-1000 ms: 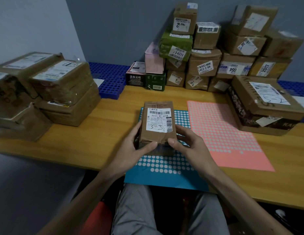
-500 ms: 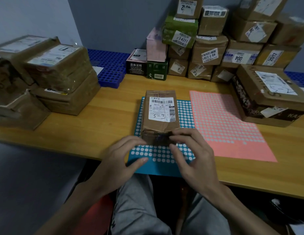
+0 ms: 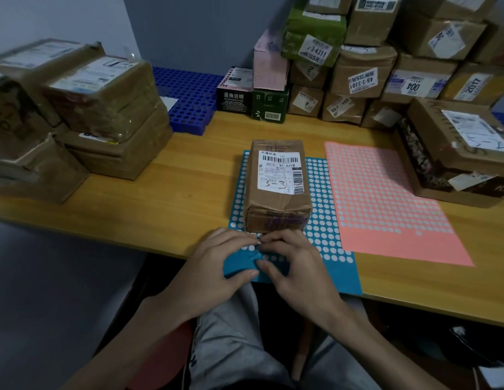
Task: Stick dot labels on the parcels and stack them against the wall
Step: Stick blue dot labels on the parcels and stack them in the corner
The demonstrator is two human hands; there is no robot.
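Blue dot-label sheet (image 3: 324,220) looks like the weak spot to me; its near edge hangs off the wooden table (image 3: 166,198) and it's buckled up between the hands; left hand (image 3: 217,266) has its fingers curled over that edge, holding it; right hand (image 3: 298,271) is pinching at a row of dots, fingertips and thumb nearly closed; can't tell if a dot has actually lifted, the fingers hide it. (boxmonkey)

Yeah, and the brown cardboard parcel (image 3: 276,198) sits flat on that same sheet, just beyond the fingertips, shipping label (image 3: 281,173) facing up; tug too hard and I reckon the parcel slides along with it, or the sheet creases and tears; a dot could also fold onto itself or cling to a finger; no dot on the parcel that I can see. (tapegun)

Fair; after that it has to join the stack against the wall (image 3: 366,77), which looks tall and uneven; set it down carelessly and boxes could tumble onto the pink dot sheet (image 3: 385,198). (boxmonkey)
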